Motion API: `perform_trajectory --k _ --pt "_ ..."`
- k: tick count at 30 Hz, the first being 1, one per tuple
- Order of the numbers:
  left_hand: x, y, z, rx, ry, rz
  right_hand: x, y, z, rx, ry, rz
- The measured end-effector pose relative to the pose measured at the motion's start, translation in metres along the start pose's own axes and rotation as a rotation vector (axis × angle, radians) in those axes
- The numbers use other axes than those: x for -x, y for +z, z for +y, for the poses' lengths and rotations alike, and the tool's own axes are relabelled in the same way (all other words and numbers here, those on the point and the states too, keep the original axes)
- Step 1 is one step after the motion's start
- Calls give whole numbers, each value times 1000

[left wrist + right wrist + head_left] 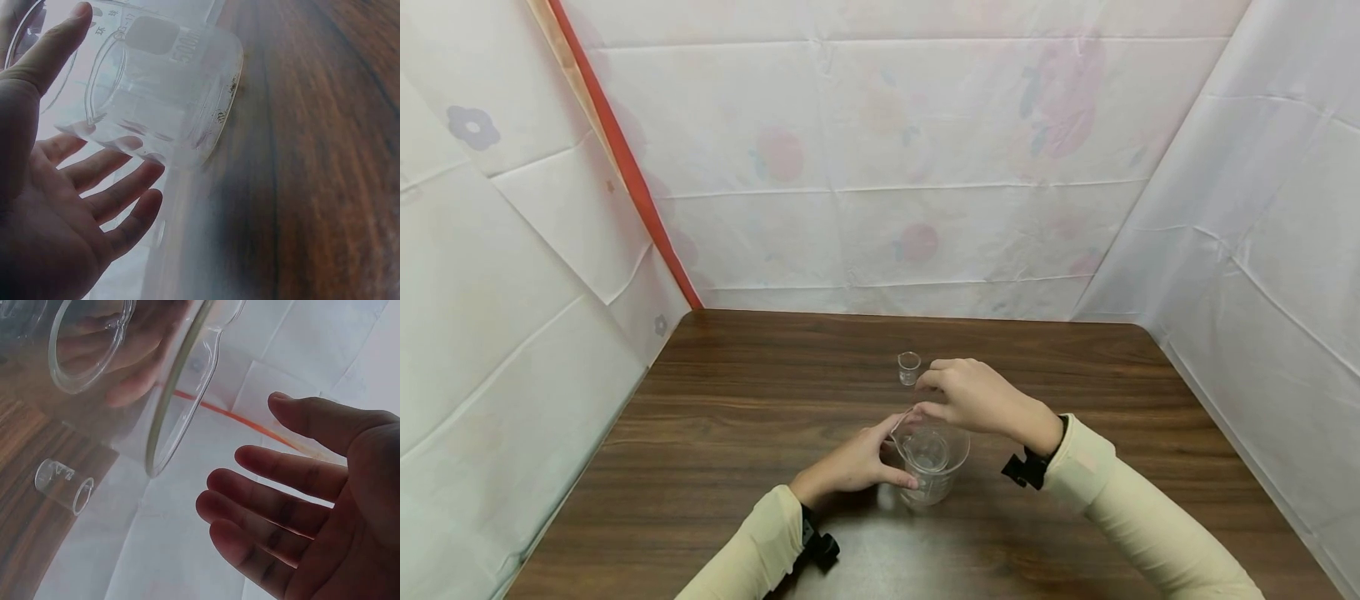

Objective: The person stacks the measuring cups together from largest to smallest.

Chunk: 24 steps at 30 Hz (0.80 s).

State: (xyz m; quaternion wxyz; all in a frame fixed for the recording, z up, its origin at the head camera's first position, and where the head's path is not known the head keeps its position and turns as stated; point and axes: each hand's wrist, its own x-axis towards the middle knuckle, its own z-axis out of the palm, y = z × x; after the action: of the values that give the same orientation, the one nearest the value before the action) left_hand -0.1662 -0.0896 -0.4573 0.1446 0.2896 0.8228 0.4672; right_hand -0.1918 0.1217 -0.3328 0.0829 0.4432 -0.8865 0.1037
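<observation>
A large clear glass beaker (929,492) stands on the brown table, with a smaller beaker (927,452) nested inside it. My left hand (859,461) holds the large beaker from the left, thumb across its near side and fingers round the far side. Printed markings show on its wall (187,53) in the left wrist view. Above the rim hovers my right hand (979,398), fingers loosely bent and holding nothing; the right wrist view shows them apart from the rim (164,419). Just beyond that hand sits a tiny beaker (908,368), upright on the table.
The dark wood-grain table (737,467) reaches back to a pale patterned cloth (865,150), which also hangs along both sides. A red strip (625,158) runs down the back left corner. Black wrist straps (1033,467) sit at the sleeves.
</observation>
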Motion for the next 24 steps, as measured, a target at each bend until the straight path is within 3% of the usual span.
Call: perform_trajectory --k 10,24 --pt "-2 0 0 -22 3 -3 -2 -2 10 -43 79 -10" --pt "-1 0 -1 0 6 0 -5 3 19 -62 110 -1"
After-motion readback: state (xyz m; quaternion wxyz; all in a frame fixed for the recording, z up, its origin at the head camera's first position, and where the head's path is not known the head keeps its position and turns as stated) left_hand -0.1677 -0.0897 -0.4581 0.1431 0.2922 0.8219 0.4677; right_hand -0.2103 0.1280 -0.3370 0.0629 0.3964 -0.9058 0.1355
